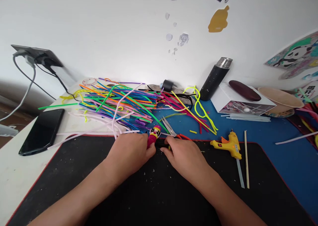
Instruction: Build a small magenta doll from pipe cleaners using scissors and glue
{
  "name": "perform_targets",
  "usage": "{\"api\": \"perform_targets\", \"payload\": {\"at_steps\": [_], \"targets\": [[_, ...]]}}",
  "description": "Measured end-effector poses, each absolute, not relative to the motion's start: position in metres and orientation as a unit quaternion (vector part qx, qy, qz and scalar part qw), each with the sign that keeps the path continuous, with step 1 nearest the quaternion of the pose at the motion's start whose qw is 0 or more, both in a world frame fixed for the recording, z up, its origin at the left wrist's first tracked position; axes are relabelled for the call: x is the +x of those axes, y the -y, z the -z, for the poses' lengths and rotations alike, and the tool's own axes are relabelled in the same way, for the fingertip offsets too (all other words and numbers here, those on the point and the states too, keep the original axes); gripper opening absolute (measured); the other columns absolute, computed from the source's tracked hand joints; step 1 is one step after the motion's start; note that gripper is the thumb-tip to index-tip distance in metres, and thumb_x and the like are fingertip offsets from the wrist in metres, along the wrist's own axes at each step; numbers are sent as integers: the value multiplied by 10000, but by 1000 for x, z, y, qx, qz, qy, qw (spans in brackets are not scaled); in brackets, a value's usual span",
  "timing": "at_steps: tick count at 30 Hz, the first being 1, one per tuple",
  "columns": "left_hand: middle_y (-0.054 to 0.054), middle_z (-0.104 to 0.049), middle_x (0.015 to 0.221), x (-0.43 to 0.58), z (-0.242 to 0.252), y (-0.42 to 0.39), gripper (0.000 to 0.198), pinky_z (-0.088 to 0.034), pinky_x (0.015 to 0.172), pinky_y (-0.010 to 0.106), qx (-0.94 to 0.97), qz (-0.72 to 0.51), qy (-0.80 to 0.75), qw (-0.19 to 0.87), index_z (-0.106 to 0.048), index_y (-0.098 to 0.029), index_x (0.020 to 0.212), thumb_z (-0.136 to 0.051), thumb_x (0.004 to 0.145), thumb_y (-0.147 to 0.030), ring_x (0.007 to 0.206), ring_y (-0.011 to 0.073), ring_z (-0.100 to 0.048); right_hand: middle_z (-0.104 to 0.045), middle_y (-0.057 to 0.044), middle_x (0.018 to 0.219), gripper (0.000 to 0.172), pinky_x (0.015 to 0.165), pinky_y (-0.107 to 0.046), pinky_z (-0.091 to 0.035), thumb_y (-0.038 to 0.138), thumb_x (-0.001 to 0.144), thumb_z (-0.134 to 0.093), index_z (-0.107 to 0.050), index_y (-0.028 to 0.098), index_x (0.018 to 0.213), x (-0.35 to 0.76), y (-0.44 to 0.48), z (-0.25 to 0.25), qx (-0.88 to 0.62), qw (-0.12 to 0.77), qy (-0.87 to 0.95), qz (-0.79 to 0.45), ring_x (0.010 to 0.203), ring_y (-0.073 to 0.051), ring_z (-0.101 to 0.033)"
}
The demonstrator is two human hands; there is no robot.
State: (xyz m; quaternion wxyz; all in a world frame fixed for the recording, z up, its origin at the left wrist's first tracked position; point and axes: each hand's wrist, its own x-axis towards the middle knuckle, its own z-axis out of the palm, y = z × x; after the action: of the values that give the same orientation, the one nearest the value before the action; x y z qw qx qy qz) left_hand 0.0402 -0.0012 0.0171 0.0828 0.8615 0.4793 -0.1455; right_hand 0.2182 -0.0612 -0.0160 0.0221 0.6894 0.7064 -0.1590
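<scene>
My left hand is closed around a small pipe-cleaner figure with a magenta body and a yellow, white and black head. A short gap away, my right hand has its fingers curled in over the black mat. Something dark with a yellow-green spot shows at those fingertips, too hidden to name. Just behind the right hand lie scissors with spread blades and orange handles, partly covered by that hand.
A heap of colored pipe cleaners spreads along the wall. To the right are a yellow glue gun, a thin wooden stick, glue sticks, a white box and a leaning black thermos. A phone lies left.
</scene>
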Motion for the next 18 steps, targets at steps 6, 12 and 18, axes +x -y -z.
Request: {"api": "perform_targets", "payload": {"at_steps": [6, 12, 18], "targets": [[165, -842, 877, 42, -12, 2, 518, -562, 672, 430, 864, 139, -475, 90, -819, -176, 947, -391, 1097, -426, 829, 391, -826, -847, -85, 981, 175, 599, -348, -356, 363, 1095, -677, -721, 194, 1104, 214, 61, 9, 682, 53, -712, 156, 902, -318, -825], [158, -843, 862, 43, -7, 2, 508, -581, 685, 426, 872, 135, -457, 110, -843, -179, 935, -434, 1094, -434, 845, 389, -833, -839, -82, 972, 167, 589, -352, -356, 349, 1095, -671, -710, 187, 1106, 212, 61, 9, 677, 63, -718, 147, 872, -321, -822], [161, -843, 880, 43, -7, 3, 498, -597, 703, 435, 870, 139, -457, 118, -854, -185, 966, -453, 1098, -448, 863, 393, -833, -838, -80, 987, 180, 590, -350, -371, 356, 1097, -667, -706, 182, 1119, 212, 61, 10, 672, 65, -723, 146, 872, -317, -821]]}}
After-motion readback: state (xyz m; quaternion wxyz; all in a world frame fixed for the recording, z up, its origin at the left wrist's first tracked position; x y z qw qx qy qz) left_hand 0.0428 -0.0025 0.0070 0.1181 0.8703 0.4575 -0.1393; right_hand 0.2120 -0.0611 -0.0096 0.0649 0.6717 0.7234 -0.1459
